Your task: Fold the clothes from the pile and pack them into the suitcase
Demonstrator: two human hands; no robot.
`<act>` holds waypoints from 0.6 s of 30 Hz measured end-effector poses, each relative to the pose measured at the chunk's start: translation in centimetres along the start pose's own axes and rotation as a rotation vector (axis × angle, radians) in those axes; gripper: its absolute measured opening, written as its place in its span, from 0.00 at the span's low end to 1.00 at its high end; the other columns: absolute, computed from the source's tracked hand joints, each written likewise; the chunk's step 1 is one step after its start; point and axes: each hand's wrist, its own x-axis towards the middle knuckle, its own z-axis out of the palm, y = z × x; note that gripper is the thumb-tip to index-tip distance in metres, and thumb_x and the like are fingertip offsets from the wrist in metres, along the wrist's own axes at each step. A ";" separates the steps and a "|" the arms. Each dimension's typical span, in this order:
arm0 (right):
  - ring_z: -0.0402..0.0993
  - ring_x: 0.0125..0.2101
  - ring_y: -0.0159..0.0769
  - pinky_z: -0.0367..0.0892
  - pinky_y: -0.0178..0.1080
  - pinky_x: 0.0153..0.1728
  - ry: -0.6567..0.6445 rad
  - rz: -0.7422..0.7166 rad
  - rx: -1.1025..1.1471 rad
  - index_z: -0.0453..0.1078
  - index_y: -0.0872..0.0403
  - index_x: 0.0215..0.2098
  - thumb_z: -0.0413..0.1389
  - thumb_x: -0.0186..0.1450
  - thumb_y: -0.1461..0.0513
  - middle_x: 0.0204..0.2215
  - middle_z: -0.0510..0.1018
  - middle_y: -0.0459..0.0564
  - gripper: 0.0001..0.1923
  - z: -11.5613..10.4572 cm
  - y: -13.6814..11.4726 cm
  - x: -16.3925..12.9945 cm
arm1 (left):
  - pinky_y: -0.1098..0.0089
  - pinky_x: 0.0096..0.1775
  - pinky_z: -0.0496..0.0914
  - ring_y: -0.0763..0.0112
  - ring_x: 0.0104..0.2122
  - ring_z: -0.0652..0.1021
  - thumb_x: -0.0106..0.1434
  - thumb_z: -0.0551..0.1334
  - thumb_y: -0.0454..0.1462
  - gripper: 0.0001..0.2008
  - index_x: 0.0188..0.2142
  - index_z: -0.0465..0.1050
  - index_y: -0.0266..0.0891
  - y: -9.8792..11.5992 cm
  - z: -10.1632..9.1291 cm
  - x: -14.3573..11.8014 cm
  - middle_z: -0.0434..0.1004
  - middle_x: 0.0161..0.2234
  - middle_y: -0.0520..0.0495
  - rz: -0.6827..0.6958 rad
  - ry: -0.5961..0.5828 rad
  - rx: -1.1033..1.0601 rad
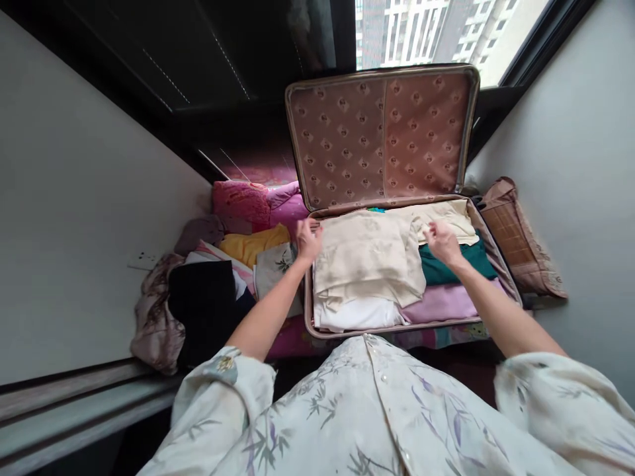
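Note:
A folded beige garment (364,254) lies across the left side of the open suitcase (313,332), on top of a white cloth (360,315). At its upper left corner is my left hand (308,240), fingers curled in on the edge. My right hand (440,242) is pinched at the garment's right edge, above a cream cloth (454,219); the fingertips are slightly blurred. Below that hand, a dark green garment (459,264) and a lilac one (441,302) lie folded in the suitcase's right side.
The suitcase lid (384,139), lined in patterned pink, leans back toward the window (417,33). Clothes are heaped on the left: a black garment (203,307), a yellow one (255,246) and a grey one with a plant print (275,268). A brown quilted item (518,241) lies by the right wall.

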 end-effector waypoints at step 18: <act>0.76 0.42 0.43 0.63 0.37 0.36 -0.506 -0.146 -0.332 0.66 0.49 0.60 0.54 0.65 0.63 0.48 0.78 0.56 0.24 5.5 -0.6 -9.3 | 0.65 0.43 0.70 0.60 0.38 0.76 0.65 0.57 0.30 0.09 0.36 0.77 0.38 -3.9 0.8 -8.5 0.74 0.37 0.43 0.252 -0.773 0.442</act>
